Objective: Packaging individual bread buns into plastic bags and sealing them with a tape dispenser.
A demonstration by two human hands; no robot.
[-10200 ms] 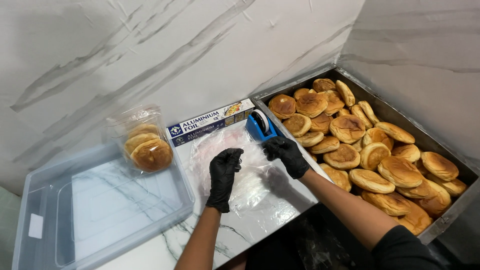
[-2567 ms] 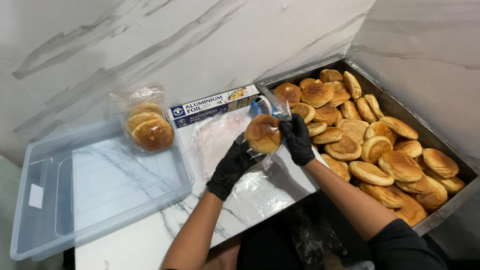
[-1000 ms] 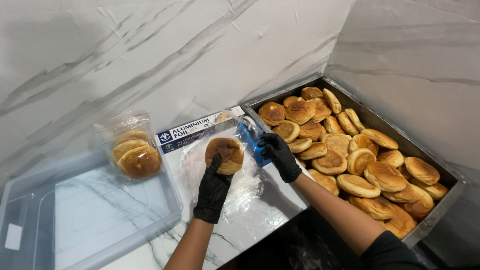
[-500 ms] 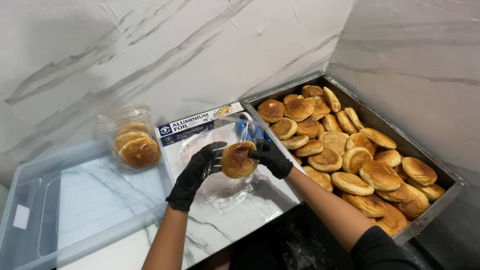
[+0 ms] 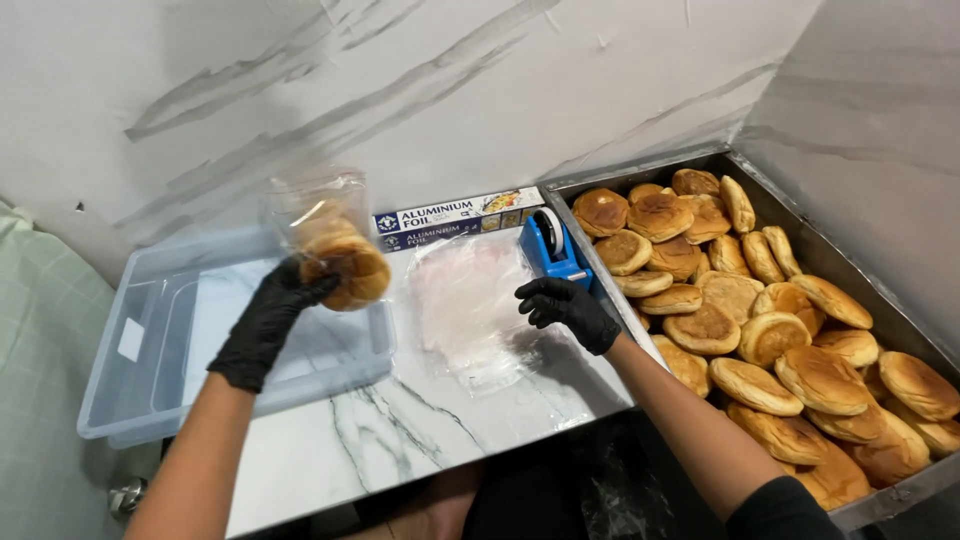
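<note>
Your metal tray (image 5: 905,330) of browned buns (image 5: 760,330) fills the right side, against the marble wall. At the left, a clear blue bin (image 5: 140,400) sits on the marble desk (image 5: 330,455). Your left hand (image 5: 268,322), in a black glove, grips a bun (image 5: 345,268) over the bin's right end; the bun sits above and right of the palm, at your fingertips. It is round, golden brown and slightly blurred, with a clear bag (image 5: 315,200) of buns right behind it. Clear plastic sheets (image 5: 470,310) lie on the desk between the bin and the tray. Your gloved right hand (image 5: 565,308) rests curled at the sheets' right edge, holding nothing, just below a blue tape dispenser (image 5: 550,248). A foil box (image 5: 455,216) lies against the wall.
</note>
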